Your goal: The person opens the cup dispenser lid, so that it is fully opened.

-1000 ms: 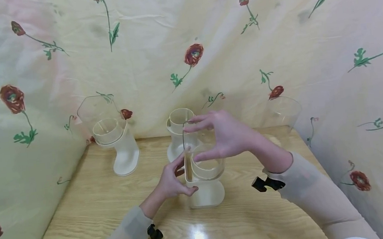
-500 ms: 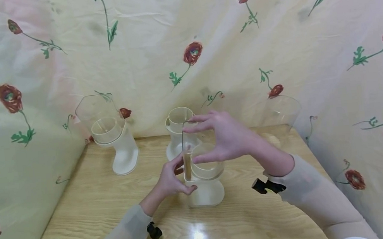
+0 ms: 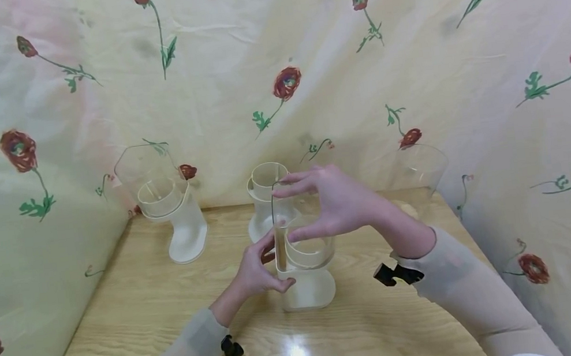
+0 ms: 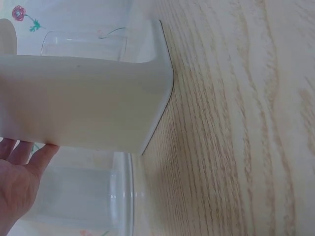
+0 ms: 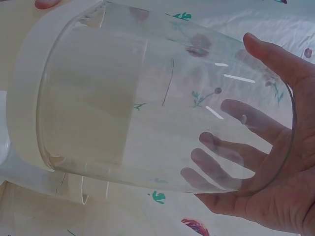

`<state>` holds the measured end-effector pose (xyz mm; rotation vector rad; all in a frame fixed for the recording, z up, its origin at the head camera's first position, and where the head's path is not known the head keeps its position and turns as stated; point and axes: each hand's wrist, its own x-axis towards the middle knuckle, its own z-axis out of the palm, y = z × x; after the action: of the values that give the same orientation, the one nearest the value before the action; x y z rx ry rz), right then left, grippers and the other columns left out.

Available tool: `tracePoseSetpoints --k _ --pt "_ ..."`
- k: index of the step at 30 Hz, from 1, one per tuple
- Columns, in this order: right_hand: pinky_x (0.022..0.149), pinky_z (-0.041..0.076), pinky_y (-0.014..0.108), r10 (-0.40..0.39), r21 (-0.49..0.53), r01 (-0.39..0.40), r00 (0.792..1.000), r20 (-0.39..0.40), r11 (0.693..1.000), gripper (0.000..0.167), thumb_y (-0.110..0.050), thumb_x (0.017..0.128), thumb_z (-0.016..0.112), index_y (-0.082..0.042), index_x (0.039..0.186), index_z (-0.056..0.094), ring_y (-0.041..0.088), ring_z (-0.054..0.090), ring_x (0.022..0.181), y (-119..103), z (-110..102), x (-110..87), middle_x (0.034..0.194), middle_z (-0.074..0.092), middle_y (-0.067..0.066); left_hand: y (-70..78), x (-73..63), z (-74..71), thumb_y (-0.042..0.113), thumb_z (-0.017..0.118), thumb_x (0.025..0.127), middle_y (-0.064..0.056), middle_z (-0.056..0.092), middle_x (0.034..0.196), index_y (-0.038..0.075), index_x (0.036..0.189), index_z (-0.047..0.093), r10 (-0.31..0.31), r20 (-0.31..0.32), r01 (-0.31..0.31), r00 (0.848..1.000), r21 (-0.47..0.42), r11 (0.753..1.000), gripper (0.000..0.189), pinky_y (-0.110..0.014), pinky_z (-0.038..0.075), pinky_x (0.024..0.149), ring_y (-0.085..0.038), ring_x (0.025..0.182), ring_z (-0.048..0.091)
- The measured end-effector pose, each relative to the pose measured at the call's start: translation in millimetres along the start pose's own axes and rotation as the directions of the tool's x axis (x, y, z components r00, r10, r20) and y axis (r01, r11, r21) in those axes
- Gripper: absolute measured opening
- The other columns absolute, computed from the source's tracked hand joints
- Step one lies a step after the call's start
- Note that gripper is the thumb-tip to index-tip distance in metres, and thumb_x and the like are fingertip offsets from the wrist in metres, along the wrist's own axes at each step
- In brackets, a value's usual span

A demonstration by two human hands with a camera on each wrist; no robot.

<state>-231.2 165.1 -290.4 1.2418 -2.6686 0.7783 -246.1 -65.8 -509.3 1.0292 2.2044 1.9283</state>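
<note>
In front of me a white stand (image 3: 309, 289) with a broad flat foot stands on the table. A clear plastic container (image 5: 167, 98) sits on its top ring, around a short inner cylinder. My left hand (image 3: 253, 271) grips the side of the stand below the ring, thumb in front and fingers behind. In the left wrist view its fingertips lie against the stand's white neck (image 4: 83, 103). Around the upper part of the clear container, my right hand (image 3: 345, 200) holds with the thumb on one side and spread fingers on the other.
At the back left stands a white stand (image 3: 188, 234) carrying a clear container (image 3: 143, 167). Another white stand (image 3: 260, 227) is behind my hands at the table's back edge. A separate clear container (image 3: 422, 166) stands at the back right. Flowered cloth (image 3: 212, 81) encloses the wooden table (image 3: 164, 312).
</note>
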Motion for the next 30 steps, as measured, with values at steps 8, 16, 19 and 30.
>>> tracePoseSetpoints --k 8,16,19,30 --pt "0.116 0.052 0.059 0.026 -0.029 -0.027 0.999 -0.035 0.999 0.074 -0.044 0.072 0.097 -0.021 0.138 0.073 0.037 0.058 0.142 -5.4 3.6 -5.4 0.150 0.065 0.010 -5.2 -1.7 1.7 0.002 0.093 0.060 -0.019 0.061 0.152 0.017 0.167 0.035 0.003 -0.006 -0.003 1.000 0.010 1.000 0.122 -0.054 0.060 0.106 -0.044 0.135 0.062" --pt "0.112 0.055 0.057 0.023 -0.055 -0.026 0.999 -0.049 0.998 0.073 -0.043 0.073 0.097 -0.020 0.138 0.073 0.037 0.060 0.141 -10.0 4.7 -7.8 0.150 0.064 0.012 -1.7 0.0 2.6 -0.001 0.094 0.062 -0.019 0.065 0.148 0.020 0.166 0.037 -0.036 -0.006 0.036 0.999 -0.018 0.999 0.121 -0.051 0.060 0.106 -0.042 0.133 0.065" --pt "0.114 0.054 0.056 0.008 -0.067 -0.012 0.999 -0.047 0.998 0.074 -0.044 0.074 0.096 -0.020 0.140 0.071 0.036 0.058 0.142 -9.6 5.6 -10.3 0.153 0.062 0.012 -3.2 -0.9 3.4 -0.001 0.094 0.062 -0.019 0.065 0.147 0.021 0.166 0.037 -0.038 -0.006 0.037 0.999 -0.025 0.999 0.121 -0.047 0.061 0.105 -0.041 0.132 0.065" --pt "0.114 0.055 0.053 -0.013 -0.029 0.010 0.995 -0.099 1.000 0.082 -0.039 0.071 0.099 -0.018 0.144 0.068 0.034 0.056 0.144 -4.8 8.1 -20.0 0.154 0.060 0.015 -4.1 -3.4 2.6 0.002 0.094 0.059 -0.019 0.067 0.145 0.011 0.158 0.051 -0.033 -0.043 0.033 0.999 0.001 0.999 0.108 -0.055 0.061 0.103 -0.042 0.132 0.065"
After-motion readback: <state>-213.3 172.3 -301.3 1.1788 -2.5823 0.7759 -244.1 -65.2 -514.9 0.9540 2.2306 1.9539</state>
